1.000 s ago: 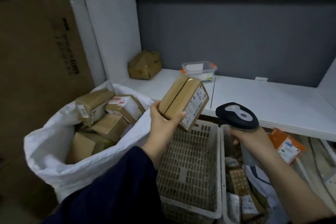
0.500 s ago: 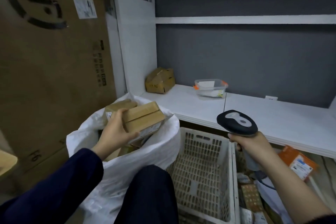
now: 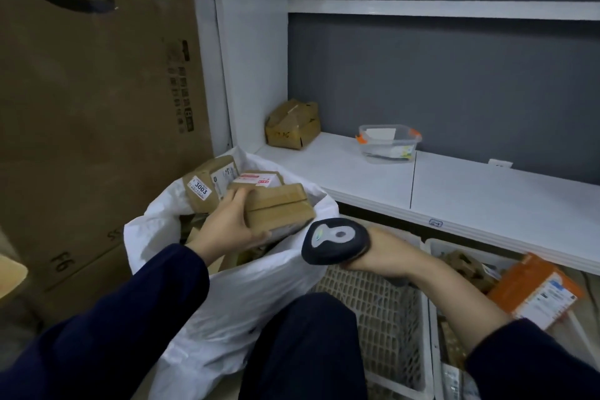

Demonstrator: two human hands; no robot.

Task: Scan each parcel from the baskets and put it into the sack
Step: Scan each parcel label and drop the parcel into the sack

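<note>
Over the sack's mouth: the brown parcel [image 3: 279, 208] lies flat in the left hand [image 3: 227, 224], low above the pile inside the white sack [image 3: 227, 302]. I judge it is held there so it can be let go onto the pile.
Left grip: fingers lie across the parcel's top, thumb under its near edge. It is a firm clasp on one end, carrying the whole parcel.
Just right of the sack: the right hand [image 3: 380, 250] holds the scanner [image 3: 334, 242] level with the sack's rim, aimed at no label. It looks parked while the other hand stows.
Right grip: wrapped round the scanner's handle, with the fingers mostly hidden under its head.
Inside the sack: a parcel tagged 3003 [image 3: 201, 188] and a red-and-white labelled parcel [image 3: 259, 178] sit just behind the held one.
Right of the sack: the near basket [image 3: 383, 302] shows bare slats. The far basket [image 3: 435, 243] holds more parcels, with an orange parcel [image 3: 535, 292] beyond it.
Step judged: release here, then draw from the far basket.
</note>
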